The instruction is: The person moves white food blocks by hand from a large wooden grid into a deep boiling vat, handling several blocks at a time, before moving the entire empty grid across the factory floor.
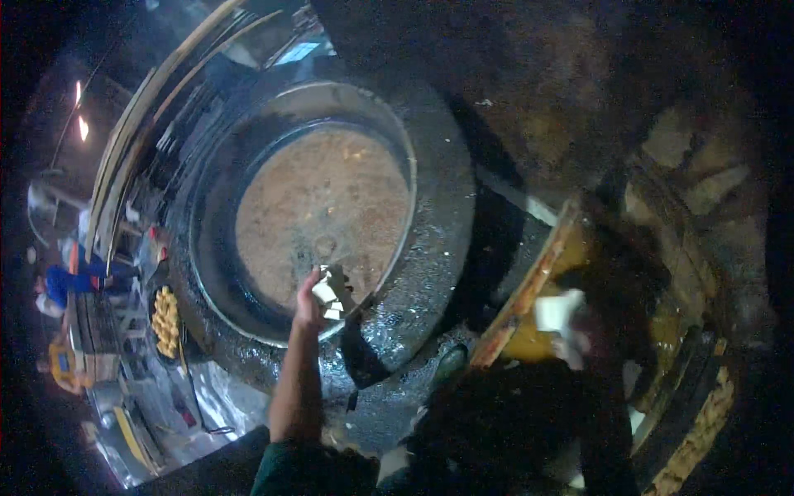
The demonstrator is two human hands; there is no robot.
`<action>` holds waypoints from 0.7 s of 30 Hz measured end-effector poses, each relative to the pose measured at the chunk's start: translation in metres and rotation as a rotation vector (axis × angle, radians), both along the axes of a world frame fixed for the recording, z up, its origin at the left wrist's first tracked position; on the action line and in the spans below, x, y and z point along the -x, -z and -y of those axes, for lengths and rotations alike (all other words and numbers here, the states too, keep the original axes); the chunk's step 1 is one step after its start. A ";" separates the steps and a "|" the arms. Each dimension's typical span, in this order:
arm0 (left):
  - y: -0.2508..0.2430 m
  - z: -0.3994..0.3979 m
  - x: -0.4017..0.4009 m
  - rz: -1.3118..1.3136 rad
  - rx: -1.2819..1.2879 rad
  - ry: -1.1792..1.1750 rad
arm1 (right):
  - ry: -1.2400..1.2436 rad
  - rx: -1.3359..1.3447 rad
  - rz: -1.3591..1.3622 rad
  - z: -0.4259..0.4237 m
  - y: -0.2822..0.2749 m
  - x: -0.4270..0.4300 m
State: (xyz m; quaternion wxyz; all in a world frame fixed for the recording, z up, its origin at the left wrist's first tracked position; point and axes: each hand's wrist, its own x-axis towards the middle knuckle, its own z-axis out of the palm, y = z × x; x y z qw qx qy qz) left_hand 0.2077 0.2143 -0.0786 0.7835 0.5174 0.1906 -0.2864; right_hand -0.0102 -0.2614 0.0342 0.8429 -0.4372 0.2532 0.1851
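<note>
Over the near rim of a large round metal cauldron [412, 167] holding brown liquid, my left hand [308, 305] is closed around several white, flat-sided pieces [333, 310]. What they are made of cannot be told. To the right, my right hand [574, 347] is blurred and dim, with a larger white piece [554, 312] in its fingers. It is above a yellow surface [533, 338] beside a worn wooden edge [521, 297]. The wide dark rim around the cauldron [434, 248] looks wet and glossy.
Left of the cauldron is a dark, long-handled pan or skimmer with golden-brown pieces [166, 322]. Long wooden strips [139, 118] curve along the upper left. Farther left are a person in blue [65, 285] and a person in yellow [64, 366]. Flames or bright lights [83, 128] glow beyond.
</note>
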 end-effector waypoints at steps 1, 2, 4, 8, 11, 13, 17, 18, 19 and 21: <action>0.003 -0.003 -0.008 0.045 -0.165 0.094 | -0.145 -0.030 0.026 -0.030 0.001 -0.042; 0.037 -0.052 -0.007 0.005 -0.119 0.145 | -0.296 -0.049 0.116 -0.078 -0.005 -0.087; 0.075 -0.082 -0.003 -0.051 -0.380 0.349 | -0.656 0.058 0.202 -0.147 -0.003 -0.161; 0.076 -0.068 0.010 -0.096 -0.848 0.570 | -1.126 0.792 0.646 -0.259 0.057 -0.240; -0.006 -0.013 0.019 0.257 -1.306 0.500 | -1.232 1.354 0.657 -0.292 0.089 -0.246; -0.064 -0.006 0.047 0.422 -1.312 0.208 | -0.922 1.228 0.490 -0.310 0.079 -0.222; -0.118 0.041 0.107 0.815 -1.150 -0.050 | -0.560 1.286 1.031 -0.295 0.116 -0.183; -0.122 0.054 0.125 0.817 -1.113 -0.047 | -0.710 1.147 0.967 -0.285 0.089 -0.168; -0.125 0.073 0.138 0.826 -1.048 -0.029 | -0.652 1.102 0.947 -0.262 0.060 -0.150; -0.128 0.114 0.161 0.873 -0.926 0.117 | -0.232 1.020 0.993 -0.203 0.030 -0.106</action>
